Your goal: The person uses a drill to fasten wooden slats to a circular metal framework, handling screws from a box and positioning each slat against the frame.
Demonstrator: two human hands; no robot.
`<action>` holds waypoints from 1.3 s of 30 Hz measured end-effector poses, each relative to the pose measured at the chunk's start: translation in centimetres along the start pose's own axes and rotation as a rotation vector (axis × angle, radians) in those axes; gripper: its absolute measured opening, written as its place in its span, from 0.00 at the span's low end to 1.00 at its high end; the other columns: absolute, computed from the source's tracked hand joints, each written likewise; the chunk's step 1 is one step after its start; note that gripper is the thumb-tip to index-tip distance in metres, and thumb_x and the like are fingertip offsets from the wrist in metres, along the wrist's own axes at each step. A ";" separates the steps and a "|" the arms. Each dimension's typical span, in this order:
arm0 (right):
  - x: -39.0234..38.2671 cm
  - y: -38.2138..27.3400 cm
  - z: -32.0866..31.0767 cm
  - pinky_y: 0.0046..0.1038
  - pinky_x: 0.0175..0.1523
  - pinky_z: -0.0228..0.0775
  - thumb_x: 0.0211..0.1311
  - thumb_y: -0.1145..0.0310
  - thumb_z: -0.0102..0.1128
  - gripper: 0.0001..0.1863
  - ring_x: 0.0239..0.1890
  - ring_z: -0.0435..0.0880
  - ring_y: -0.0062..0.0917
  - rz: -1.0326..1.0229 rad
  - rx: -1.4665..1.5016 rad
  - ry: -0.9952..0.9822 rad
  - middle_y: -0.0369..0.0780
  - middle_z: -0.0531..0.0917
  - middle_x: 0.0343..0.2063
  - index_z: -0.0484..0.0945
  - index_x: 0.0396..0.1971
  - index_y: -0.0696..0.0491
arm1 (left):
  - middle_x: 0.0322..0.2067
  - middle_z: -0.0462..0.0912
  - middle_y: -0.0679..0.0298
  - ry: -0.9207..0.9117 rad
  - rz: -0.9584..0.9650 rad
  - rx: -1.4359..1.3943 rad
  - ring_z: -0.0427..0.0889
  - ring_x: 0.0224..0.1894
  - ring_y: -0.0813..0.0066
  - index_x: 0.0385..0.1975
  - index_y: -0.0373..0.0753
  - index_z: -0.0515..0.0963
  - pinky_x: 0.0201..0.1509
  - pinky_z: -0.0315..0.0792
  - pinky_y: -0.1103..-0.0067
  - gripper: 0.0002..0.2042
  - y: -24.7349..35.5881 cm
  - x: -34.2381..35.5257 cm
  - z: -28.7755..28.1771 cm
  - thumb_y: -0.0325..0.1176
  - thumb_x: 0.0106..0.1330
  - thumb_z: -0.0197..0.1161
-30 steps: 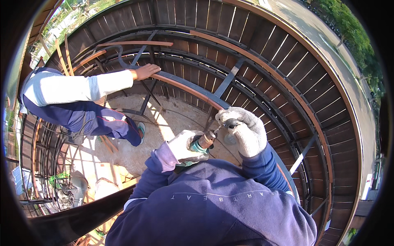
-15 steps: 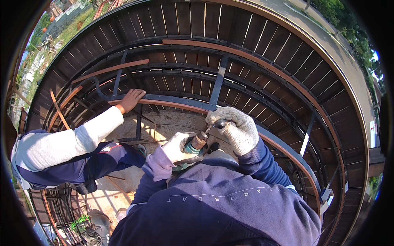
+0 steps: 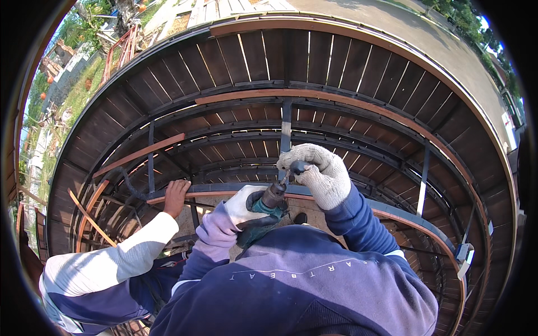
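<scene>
The person's left hand (image 3: 246,204), in a white knitted glove, grasps a green-and-black power drill (image 3: 272,210) with a dark metal chuck. The drill is located directly in front of the torso, its chuck pointing away from the body. The right hand (image 3: 325,176), similarly gloved, is closed around a dark rounded knob (image 3: 300,167); a thin metal shank is visible between knob and chuck, contact not determinable. The gap between the two hands is narrow.

Edges: a curved dark-grey metal rail (image 3: 412,222) with a brown lower strip passes behind the drill and continues to both sides. Beyond it, a flat grey metal crossbar (image 3: 286,123) extends away, near the right hand. Dark vertical planks (image 3: 325,56) bound the far side.

Clearance: on the left, a co-worker's bare hand (image 3: 177,196) rests at the rail, limiting room there. Right of the right hand, space above the rail is open.
</scene>
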State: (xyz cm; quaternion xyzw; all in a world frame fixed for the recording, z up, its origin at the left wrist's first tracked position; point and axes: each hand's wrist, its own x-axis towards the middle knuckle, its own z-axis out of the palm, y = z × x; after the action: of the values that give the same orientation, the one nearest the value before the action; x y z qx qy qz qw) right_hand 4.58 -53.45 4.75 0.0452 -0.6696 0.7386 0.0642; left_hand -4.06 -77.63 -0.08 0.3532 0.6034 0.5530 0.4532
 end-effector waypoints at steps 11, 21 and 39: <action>-1.5 2.6 1.4 0.45 0.66 0.72 0.51 0.44 0.80 0.60 0.59 0.82 0.45 -0.160 -0.534 0.192 0.55 0.81 0.55 0.57 0.74 0.63 | 0.47 0.85 0.48 -0.071 0.178 -0.744 0.88 0.48 0.54 0.51 0.31 0.78 0.57 0.83 0.60 0.22 3.6 9.5 -6.5 0.39 0.62 0.69; 5.2 3.9 7.5 0.42 0.39 0.77 0.39 0.71 0.77 0.50 0.34 0.85 0.46 -0.384 -1.197 0.456 0.51 0.84 0.39 0.65 0.67 0.67 | 0.44 0.86 0.51 -0.047 0.107 -1.120 0.88 0.47 0.52 0.48 0.35 0.81 0.56 0.83 0.56 0.19 3.4 14.0 -11.9 0.43 0.66 0.68; 20.6 1.6 11.1 0.42 0.54 0.79 0.40 0.73 0.77 0.51 0.47 0.87 0.49 -0.168 -1.325 0.527 0.53 0.85 0.46 0.66 0.70 0.63 | 0.38 0.85 0.51 -0.020 0.150 -1.097 0.89 0.42 0.51 0.46 0.33 0.76 0.45 0.87 0.57 0.22 8.2 19.1 -26.9 0.48 0.68 0.68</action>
State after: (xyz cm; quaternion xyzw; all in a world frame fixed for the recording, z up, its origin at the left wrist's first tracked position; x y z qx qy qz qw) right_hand -16.26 -63.90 7.47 -0.1319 -0.9336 0.1559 0.2943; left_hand -36.33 -68.13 4.45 0.1125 0.1956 0.8138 0.5355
